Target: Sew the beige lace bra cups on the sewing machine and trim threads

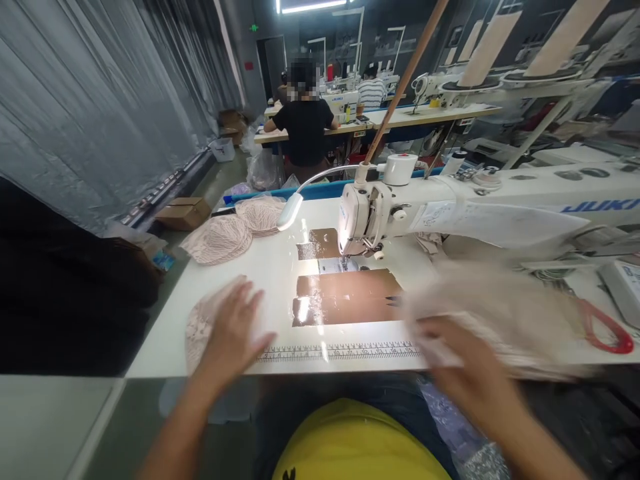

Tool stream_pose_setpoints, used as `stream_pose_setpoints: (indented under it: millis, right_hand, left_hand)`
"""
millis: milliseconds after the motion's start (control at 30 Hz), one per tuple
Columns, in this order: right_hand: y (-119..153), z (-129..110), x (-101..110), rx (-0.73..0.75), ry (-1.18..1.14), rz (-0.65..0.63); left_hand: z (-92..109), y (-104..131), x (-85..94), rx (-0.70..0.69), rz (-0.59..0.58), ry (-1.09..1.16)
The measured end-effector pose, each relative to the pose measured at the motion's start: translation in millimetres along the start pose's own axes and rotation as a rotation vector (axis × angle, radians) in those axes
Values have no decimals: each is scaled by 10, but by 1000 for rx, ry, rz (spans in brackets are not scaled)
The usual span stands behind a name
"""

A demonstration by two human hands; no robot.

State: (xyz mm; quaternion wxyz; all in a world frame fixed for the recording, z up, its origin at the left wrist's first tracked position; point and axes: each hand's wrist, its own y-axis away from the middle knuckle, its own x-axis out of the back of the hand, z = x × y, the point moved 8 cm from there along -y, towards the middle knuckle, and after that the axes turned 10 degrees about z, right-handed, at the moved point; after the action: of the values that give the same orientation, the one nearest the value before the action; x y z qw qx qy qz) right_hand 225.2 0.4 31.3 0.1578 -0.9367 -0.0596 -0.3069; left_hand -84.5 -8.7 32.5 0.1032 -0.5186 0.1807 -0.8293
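- Beige fabric lies as a loose, blurred heap on the right part of the white worktop, reaching to its front edge.
- Right hand is at the left end of this heap, near the front edge, its fingers bent against the cloth; blur hides the fingertips, so I cannot tell whether they grasp it.
- Left hand is spread, fingers apart and clenching nothing, above the worktop's front left corner.
- Lace piece lies at that corner, partly behind the left hand; whether the two touch, I cannot tell.
- Lace cups sit in two groups, side by side, toward the back left corner.
- Sewing machine stands at the middle of the worktop, its arm running off to the right, with a small lamp at its left.
- Ruler strip runs along the front edge, between the hands.
- Red handle shows near the right end, beside the heap.
- Beyond the back edge, a person in black sits at another table.
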Motion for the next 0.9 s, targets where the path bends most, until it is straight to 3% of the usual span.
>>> stream_pose_setpoints:
  millis: [33,100,167,233,333,367,433,500,600,667,733,800,900]
  right_hand:
    - [6,-138,-163,56,-30,-77]
    - [92,-417,-568,165,-109,-389]
    - [65,-610,-632,249,-145,-352]
    - [-9,-691,-485,298,-168,-175]
    - [-98,-645,-126,290,-212,120]
    - [-121,-608,-34,267,-217,195]
    - [-172,-538,19,207,-214,248]
    - [-230,-475,-154,128,-260,98]
    - [-201,-321,-606,-92,-420,-301]
    - [-104,-216,-835,-258,-567,-502]
    - [20,-189,-1000,-385,-758,-679]
    - [129,-239,-1104,-462,-952,-831]
    - [169,-340,-1163,-489,-1128,-920]
  left_hand:
    - [301,12,-94,-71,-104,153]
    - [870,122,-253,-198,-341,467]
    - [1117,226,-376,-155,-505,604]
    - [1008,224,-405,-9,-455,592]
    - [534,199,-300,217,-218,471]
    - [406,221,-280,275,-184,475]
    - [292,306,-322,370,-229,622]
    - [382,411,-406,420,-353,893]
    - [783,575,-479,359,-676,1253]
    - [1042,669,-452,280,-912,1399]
    - [1142,673,-414,281,-1023,1480]
    - [1058,540,-416,335,-928,1471]
    - [807,210,-440,295,-635,1298]
